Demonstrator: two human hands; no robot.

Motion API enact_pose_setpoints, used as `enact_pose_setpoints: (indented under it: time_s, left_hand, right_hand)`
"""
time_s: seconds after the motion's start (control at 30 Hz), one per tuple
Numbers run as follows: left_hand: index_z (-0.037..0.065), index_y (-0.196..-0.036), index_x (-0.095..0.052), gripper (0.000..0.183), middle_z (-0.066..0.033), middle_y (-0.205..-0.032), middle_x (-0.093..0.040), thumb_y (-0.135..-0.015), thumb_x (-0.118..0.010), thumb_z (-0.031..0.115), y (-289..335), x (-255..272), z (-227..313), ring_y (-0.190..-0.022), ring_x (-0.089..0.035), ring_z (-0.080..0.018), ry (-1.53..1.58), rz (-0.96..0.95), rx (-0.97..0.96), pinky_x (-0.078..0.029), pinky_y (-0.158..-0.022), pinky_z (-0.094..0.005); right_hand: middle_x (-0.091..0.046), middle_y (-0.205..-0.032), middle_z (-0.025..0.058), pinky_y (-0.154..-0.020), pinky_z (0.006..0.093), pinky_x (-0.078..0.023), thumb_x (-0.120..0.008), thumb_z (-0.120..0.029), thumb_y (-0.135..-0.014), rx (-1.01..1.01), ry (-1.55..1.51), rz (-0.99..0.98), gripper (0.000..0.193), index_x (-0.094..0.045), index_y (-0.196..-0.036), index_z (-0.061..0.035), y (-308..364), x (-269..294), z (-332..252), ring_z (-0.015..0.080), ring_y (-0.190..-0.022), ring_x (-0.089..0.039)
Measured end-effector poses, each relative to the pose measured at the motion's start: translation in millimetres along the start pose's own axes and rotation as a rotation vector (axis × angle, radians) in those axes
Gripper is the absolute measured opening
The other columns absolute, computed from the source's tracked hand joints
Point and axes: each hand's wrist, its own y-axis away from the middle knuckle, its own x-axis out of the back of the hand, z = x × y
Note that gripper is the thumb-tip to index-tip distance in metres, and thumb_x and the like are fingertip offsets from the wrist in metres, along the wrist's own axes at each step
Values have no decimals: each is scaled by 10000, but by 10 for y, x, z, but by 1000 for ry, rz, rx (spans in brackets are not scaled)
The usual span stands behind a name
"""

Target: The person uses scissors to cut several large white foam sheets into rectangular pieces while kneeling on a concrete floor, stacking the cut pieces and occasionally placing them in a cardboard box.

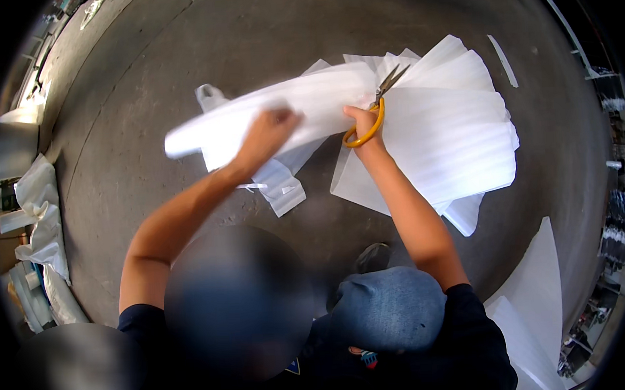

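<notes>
A pair of scissors (387,87) with yellow-orange handles hangs on my right hand (368,128), its blades parted and pointing up and to the right. That hand's thumb also lies against the edge of a long white sheet (322,90), folded or rolled into a strip that stretches to the left. Over the strip's near edge is my left hand (271,130), blurred, with its fingers curled in; what they hold, if anything, is hidden. Right of the scissors, a fanned stack of thin white sheets (449,133) rests on the floor.
The floor (137,161) is dark grey. White offcuts (281,186) lie near the strip, and a narrow white sliver (503,61) at upper right. Crumpled white sheeting (41,214) sits at the left edge, larger white sheets (533,297) at lower right. My knee (391,309) is bent below.
</notes>
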Motion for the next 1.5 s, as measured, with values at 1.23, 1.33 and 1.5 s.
enact_pose_setpoints:
  time_s: [1.23,1.33,1.5]
  left_hand:
    - [7,-892,-548,155,-54,-809,-563,-763,-628,33,33,-980,-195,-718,-536,-167,1406,233,678,-469,-690,-259]
    - [8,-878,-545,131,-57,-799,-559,-770,-615,31,36,-991,-181,-710,-532,-163,1395,287,687,-469,-671,-262]
    - [9,-858,-537,103,-69,-808,-556,-778,-599,29,71,-1012,-275,-716,-533,-170,1408,278,714,-465,-670,-276]
  right_hand:
    - [-470,-529,52,-420,251,-390,-460,-398,-876,220,954,-272,390,-449,-741,-33,680,308,441,124,-426,-456]
    - [-487,-566,58,-423,250,-388,-439,-430,-877,242,968,-289,404,-450,-787,-36,697,344,474,123,-457,-471]
    - [-503,-640,104,-496,316,-405,-380,-478,-885,145,790,-366,457,-458,-864,-28,708,405,572,198,-604,-517]
